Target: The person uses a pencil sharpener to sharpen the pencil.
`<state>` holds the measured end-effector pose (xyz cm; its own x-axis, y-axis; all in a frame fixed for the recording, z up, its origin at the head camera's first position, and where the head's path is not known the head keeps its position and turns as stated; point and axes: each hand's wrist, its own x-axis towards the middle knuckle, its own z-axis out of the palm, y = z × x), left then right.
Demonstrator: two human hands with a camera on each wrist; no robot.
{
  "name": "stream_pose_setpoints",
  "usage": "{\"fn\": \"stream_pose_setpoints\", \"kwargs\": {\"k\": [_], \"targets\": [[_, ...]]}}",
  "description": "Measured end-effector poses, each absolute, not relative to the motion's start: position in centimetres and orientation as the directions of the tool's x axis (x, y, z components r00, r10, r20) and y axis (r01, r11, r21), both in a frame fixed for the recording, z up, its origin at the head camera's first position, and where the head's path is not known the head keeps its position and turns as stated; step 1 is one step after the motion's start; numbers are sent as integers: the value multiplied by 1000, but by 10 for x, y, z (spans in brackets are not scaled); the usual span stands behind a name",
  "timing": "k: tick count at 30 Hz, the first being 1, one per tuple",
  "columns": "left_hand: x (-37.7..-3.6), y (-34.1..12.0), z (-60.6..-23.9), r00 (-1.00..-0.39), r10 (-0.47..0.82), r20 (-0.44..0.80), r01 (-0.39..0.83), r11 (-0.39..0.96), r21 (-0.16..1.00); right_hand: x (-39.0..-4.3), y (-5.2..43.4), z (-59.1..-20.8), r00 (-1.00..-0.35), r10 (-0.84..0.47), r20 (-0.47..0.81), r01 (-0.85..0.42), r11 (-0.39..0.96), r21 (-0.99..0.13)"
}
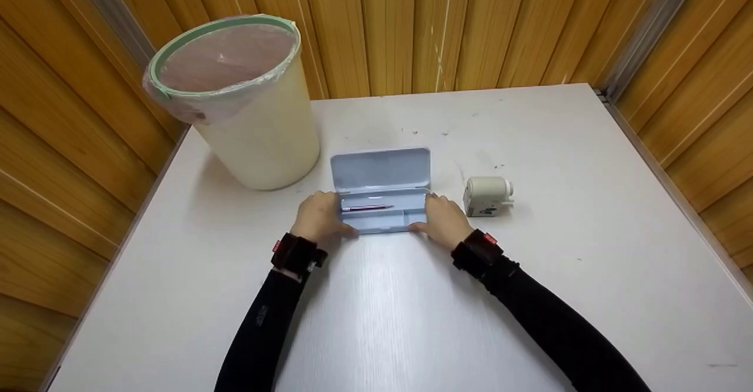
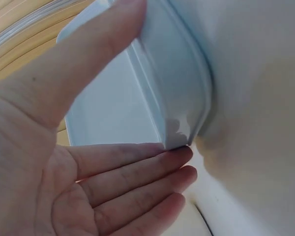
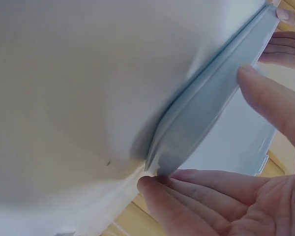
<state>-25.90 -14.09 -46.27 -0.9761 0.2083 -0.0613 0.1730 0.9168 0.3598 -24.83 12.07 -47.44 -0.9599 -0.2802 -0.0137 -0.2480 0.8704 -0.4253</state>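
Note:
A light blue pencil case (image 1: 381,169) lies on the table with its lid raised towards the back. Inside, a purple pencil (image 1: 366,208) rests in the long compartment, and a small divider stands at the right. My left hand (image 1: 319,218) grips the case's left end, thumb on the front and fingers at the side. At the opposite end, my right hand (image 1: 446,220) holds it the same way. Both wrist views show thumb and fingertips touching the case's outer walls (image 2: 174,69); in the right wrist view the left fingers appear at the far end.
A cream bin (image 1: 267,139) with a green rim and a plastic liner stands at the back left. To the right of the case is a small beige bottle-shaped thing (image 1: 486,196) with a white cap. Wood-panelled walls (image 1: 400,33) border the white table.

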Motion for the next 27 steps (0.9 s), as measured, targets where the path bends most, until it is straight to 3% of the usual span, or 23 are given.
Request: {"fn": "stream_pose_setpoints", "kwargs": {"k": [8, 18, 24, 27], "targets": [[-255, -139, -450, -979, 204, -10, 190, 927, 324, -245, 131, -462, -938, -348, 9, -327, 872, -364], [-265, -104, -453, -888, 402, 223, 459, 762, 457, -252, 172, -436, -897, -363, 253, -438, 806, -398], [-266, -78, -455, -856, 450, 254, 516, 753, 408, -260, 202, -429, -937, -300, 178, -345, 874, -342], [-267, -65, -455, -843, 474, 254, 538, 752, 381, -263, 214, -428, -959, -262, 110, -284, 880, -380]]}}
